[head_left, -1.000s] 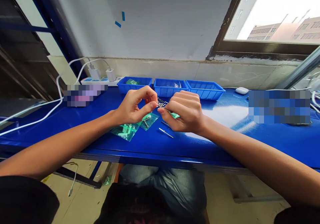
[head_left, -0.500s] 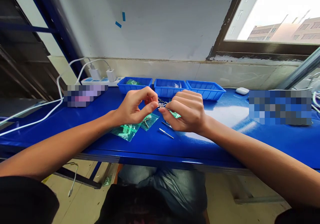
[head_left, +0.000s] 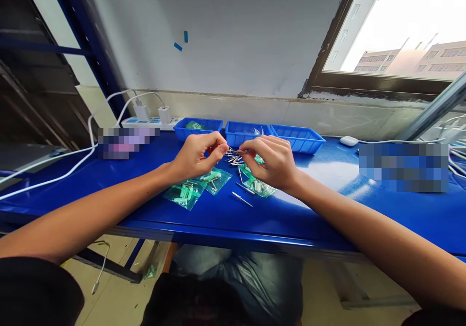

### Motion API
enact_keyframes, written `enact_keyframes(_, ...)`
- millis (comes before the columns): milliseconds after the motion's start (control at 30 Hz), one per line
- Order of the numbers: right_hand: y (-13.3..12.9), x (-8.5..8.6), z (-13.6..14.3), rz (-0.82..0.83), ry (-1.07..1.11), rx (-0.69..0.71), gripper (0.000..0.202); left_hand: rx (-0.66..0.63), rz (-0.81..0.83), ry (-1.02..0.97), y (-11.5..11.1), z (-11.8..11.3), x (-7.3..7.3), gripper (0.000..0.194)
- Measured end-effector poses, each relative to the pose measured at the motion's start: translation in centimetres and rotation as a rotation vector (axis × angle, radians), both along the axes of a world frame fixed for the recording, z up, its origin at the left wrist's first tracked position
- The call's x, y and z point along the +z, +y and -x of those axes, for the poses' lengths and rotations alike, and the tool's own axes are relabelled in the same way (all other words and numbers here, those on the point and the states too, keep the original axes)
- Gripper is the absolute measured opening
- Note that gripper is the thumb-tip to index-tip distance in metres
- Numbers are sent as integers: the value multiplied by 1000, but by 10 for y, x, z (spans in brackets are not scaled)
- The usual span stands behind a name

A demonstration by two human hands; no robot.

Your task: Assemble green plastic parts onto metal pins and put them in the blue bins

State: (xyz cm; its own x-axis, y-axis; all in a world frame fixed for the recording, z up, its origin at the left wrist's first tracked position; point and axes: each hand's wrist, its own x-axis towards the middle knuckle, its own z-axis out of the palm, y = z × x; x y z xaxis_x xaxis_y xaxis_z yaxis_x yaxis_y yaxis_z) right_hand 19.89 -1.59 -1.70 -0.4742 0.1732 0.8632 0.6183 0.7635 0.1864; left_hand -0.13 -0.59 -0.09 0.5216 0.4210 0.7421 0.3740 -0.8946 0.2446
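Observation:
My left hand [head_left: 202, 155] is closed in a pinch, thumb against index finger, at one end of a thin metal pop rivet [head_left: 234, 150]. My right hand [head_left: 271, 161] pinches the other side of the small metal pieces; how many it holds is hidden by its fingers. Just below the fingertips lies a small pile of pop rivets [head_left: 235, 160] on the blue table. Closer to me, a single pop rivet [head_left: 242, 199] lies apart. Clear green-tinted bags with pale plastic pieces flank the pile, one bag [head_left: 185, 194] at left and another [head_left: 262, 188] under my right hand.
Along the wall stand three blue bins, a left bin [head_left: 198, 128], a middle bin [head_left: 244, 130] and a right bin [head_left: 298, 140]. A power strip [head_left: 151, 123] with white chargers and cables is at back left. A white case [head_left: 348, 141] lies at right.
My fingertips have drawn slightly apart, and my right hand's fingers have opened out a little. More of the rivet pile and the right-hand bag now shows. The view has tilted slightly upward.

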Motion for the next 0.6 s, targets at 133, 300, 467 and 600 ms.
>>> enact_keyframes(133,-1,-1,2,-38,9,18,12,40,-11,-13,1,0,-1,24)
enact_keyframes(300,-1,-2,4,-51,3,20,13,69,5,-5,4,0,-4,25)
enact_keyframes(467,1,-3,4,-68,31,-29,18,70,61,25,5,0,-4,20)
enact_keyframes(600,2,-4,4,-79,60,-47,20,80,34,25,4,0,-4,14)
